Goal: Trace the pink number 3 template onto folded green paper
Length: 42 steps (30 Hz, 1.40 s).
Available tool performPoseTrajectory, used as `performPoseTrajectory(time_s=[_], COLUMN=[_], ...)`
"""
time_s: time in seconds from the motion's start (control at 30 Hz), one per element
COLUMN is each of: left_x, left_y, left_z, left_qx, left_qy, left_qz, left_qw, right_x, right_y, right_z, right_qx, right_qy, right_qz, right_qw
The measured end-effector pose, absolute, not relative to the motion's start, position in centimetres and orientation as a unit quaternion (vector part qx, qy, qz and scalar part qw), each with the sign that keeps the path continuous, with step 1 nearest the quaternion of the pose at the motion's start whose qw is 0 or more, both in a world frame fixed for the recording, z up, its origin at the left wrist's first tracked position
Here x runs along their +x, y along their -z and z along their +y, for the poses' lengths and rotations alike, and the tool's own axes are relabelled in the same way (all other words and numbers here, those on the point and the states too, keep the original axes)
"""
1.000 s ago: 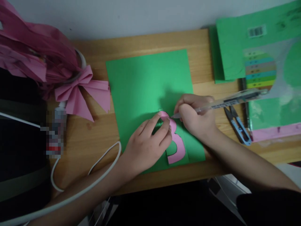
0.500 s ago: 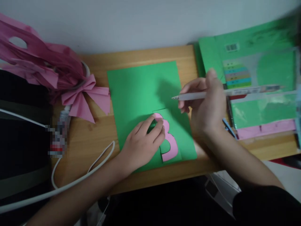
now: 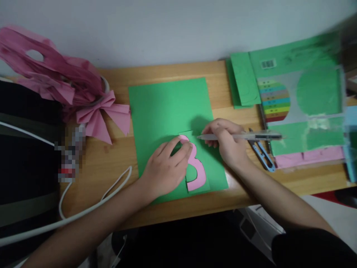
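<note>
- The right hand (image 3: 230,143) has come back down from its raised pose half a second ago and again sits low over the square sheet of bright green paper (image 3: 167,108).
- It pinches a slim, clear-barrelled pen (image 3: 260,136) between thumb and fingers; the tip sits just beside the curved pink paper cut-out shaped like a 3 (image 3: 202,175), at about 1 o'clock from its middle. Whether the tip touches paper, I cannot tell.
- The left hand (image 3: 167,165) stays at the cut-out's 9 o'clock, fingers slightly spread, fingertips pressing on its upper part.
- The cut-out lies flat at roughly 5 o'clock of the sheet's centre.
- My reading: the lift was a short break, and outlining the cut-out seems ready to resume.
</note>
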<state>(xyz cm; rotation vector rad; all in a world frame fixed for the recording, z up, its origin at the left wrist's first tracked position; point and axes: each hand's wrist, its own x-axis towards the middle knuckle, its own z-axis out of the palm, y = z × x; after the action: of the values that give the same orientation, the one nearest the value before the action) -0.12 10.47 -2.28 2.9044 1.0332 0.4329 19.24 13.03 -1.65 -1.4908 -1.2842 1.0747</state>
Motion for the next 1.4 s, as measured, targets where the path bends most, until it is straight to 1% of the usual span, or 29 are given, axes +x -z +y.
performPoseTrajectory(time_s=[0.23,1.4], left_x=[-0.12,-0.14], left_y=[2.28,2.27], left_z=[10.48,10.51], left_qx=[0.928,0.925], left_qy=[-0.14,-0.125], left_qz=[0.344,0.356], left_qw=[0.036,0.05], right_x=[18.79,19.0], right_y=[1.66,1.61], right_z=[13.22,13.04], right_qx=[-0.602,-0.59], right_qy=[-0.407,-0.373], right_qz=[-0.559,-0.616], right_qw=[0.399,0.366])
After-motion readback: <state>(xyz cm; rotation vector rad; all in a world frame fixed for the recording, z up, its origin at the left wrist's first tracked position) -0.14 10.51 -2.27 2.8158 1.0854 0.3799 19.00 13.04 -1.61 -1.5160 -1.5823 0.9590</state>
